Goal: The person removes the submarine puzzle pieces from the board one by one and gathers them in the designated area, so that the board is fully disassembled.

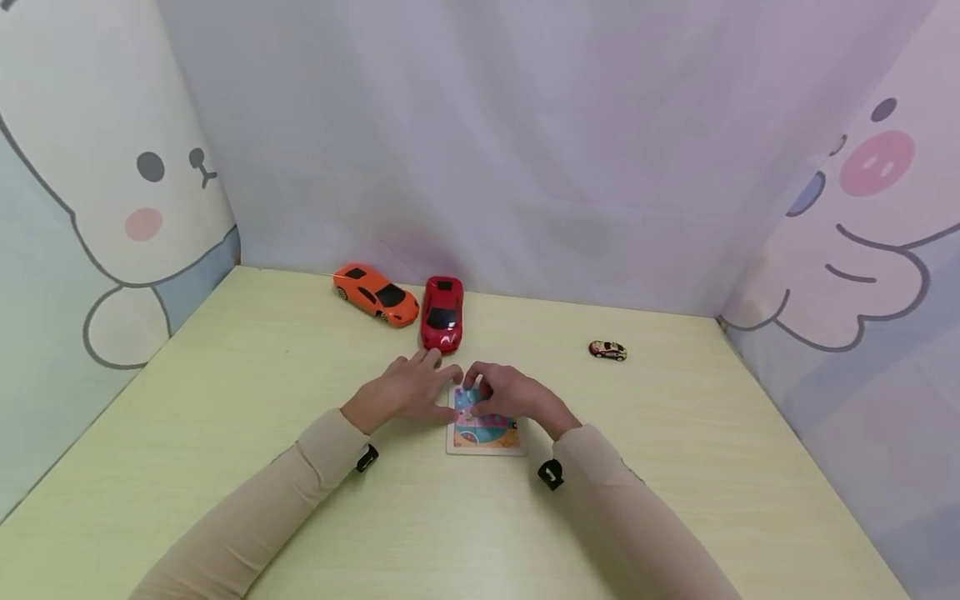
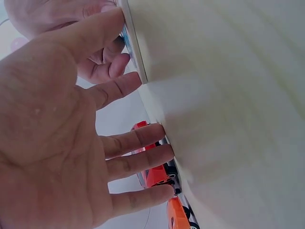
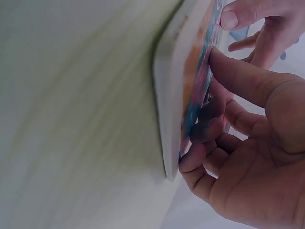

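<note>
Right hand (image 1: 510,393): fingers curled over the puzzle board (image 1: 486,452), thumb and fingertips down on its printed picture (image 1: 491,437), small gap between thumb and forefinger; whether a piece is pinched there can't be told, fingers block it. Left hand (image 1: 408,392): spread wide, gripping nothing, thumb and forefinger touching the board's left side, other fingers reaching past its far left corner. Board lies flat on the table (image 1: 420,533), near side facing the person. For good handling, I'd keep the left light but steady on that side so the board doesn't skid, and work the right with fingertips low and level, pushing straight down, no sideways drag on neighbouring pieces. Edges: the pale rim stands around the picture, easy to catch a nail on. Red car (image 1: 442,312) sits just beyond the board, slightly left, close to the left fingers, so tight there; orange car (image 1: 375,294) farther back-left. Small car (image 1: 607,350) back-right, well apart. Best room for moving: the board's near side and right.
</note>
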